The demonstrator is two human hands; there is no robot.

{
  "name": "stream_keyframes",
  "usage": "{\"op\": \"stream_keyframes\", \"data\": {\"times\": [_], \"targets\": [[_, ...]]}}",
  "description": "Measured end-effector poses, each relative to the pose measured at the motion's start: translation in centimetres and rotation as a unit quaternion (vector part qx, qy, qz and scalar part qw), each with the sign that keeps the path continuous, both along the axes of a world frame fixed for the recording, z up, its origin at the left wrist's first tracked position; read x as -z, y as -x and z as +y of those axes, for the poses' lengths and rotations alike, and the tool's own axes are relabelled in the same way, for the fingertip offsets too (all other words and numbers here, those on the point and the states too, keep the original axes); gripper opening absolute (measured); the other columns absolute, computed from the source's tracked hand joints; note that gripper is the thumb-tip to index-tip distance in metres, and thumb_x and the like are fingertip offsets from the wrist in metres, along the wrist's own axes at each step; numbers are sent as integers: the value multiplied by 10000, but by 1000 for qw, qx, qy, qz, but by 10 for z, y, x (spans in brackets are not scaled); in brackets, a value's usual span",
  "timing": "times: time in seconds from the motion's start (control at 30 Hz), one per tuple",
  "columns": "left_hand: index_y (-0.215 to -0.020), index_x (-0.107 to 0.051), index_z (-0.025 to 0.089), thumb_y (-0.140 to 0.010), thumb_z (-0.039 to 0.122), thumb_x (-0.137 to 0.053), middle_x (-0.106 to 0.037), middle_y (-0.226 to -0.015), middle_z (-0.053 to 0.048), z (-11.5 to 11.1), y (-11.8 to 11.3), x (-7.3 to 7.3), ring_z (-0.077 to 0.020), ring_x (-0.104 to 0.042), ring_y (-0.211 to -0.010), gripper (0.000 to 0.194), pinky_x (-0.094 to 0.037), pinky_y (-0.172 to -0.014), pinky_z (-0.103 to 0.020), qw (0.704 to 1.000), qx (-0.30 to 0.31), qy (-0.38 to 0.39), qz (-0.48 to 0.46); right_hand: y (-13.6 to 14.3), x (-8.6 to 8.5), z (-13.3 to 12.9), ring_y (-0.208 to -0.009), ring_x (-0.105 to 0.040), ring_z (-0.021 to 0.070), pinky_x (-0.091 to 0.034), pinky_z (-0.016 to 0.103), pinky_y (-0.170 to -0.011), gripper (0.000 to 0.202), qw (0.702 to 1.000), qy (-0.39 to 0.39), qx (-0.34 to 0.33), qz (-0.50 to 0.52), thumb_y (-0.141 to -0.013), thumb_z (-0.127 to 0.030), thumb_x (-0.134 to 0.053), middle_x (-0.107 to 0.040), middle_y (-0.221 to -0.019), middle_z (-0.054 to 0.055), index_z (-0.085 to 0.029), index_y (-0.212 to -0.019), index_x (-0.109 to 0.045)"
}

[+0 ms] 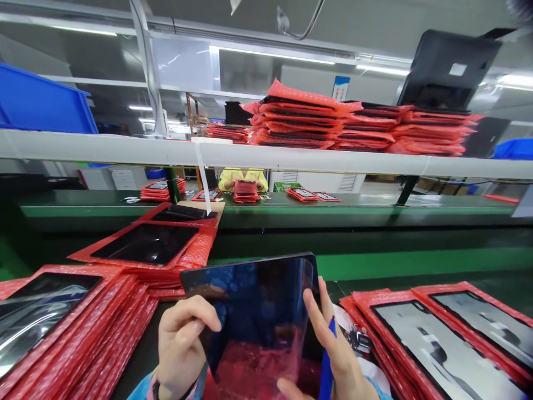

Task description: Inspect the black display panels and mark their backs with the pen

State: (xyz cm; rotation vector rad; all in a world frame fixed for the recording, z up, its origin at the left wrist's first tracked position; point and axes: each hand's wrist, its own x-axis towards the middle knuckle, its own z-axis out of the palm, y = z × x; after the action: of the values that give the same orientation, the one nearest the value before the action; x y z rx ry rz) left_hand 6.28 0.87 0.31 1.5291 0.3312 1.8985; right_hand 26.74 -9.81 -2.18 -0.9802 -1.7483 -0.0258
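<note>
Dark panel (254, 300) tilted up btwn L hand (183, 341), fingers curled at edge, grip unclear, & R hand (343, 355), gripping R edge + blue tool (327, 366). Prob. stiff, slick, fragile; hold by edges.

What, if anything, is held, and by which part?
The right hand holds a panel by its right edge, with a blue tool along the palm; left hand at left edge, hold unclear.
</note>
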Motion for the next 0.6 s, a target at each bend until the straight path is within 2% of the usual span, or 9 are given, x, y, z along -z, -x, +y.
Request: {"op": "stream_keyframes", "data": {"times": [0.13,0.23,0.33,0.4,0.5,0.6], "targets": [[-538,-675,219,-731,195,-566,-599,-437,14,-2,-2,-4,-115,-507,-381,223,-382,-404,-241,999,-11,-31,8,-13,10,16,-1403,-355,307,-251,616,-1155,724,999,-31,-1,-29,-799,-221,-742,-609,-1360,-35,-482,-1396,-426],[-514,-653,215,-734,177,-560,-590,-424,31,0,-3,-4,-93,-496,-356,242,-373,-389,-215,998,-33,-55,15,-13,10,23,-1371,-424,286,-370,527,-1129,672,991,-119,40,-46,-825,-199,-706,-654,-1307,-6,-400,-1408,-440],[-483,-646,212,-738,201,-568,-572,-395,29,0,-4,-2,-90,-475,-325,266,-352,-361,-214,996,-54,-73,22,-7,2,14,-1297,-531,284,-409,547,-1101,635,980,-187,46,-54,-808,-144,-698,-722,-1188,-4,-368,-1358,-474],[-478,-653,214,-743,196,-561,-577,-393,25,-2,-4,0,-98,-490,-323,280,-363,-364,-217,995,-51,-74,47,-3,-4,4,-1236,-592,270,-443,573,-1069,624,978,-200,53,-28,-781,-40,-666,-764,-1074,-14,-348,-1298,-501],[-517,-681,223,-766,165,-540,-606,-419,32,-10,-4,1,-97,-525,-339,291,-392,-398,-210,991,-26,-81,100,1,-6,-3,-1143,-642,240,-515,559,-997,577,964,-234,100,78,-726,99,-593,-786,-900,-13,-282,-1157,-550],[-577,-699,228,-807,176,-531,-621,-439,40,-17,-4,-1,-88,-524,-346,289,-391,-410,-204,987,-6,-100,124,-5,1,-2,-1054,-660,244,-530,576,-947,456,955,-249,114,115,-727,76,-609,-771,-798,-11,-255,-1039,-571]]}}
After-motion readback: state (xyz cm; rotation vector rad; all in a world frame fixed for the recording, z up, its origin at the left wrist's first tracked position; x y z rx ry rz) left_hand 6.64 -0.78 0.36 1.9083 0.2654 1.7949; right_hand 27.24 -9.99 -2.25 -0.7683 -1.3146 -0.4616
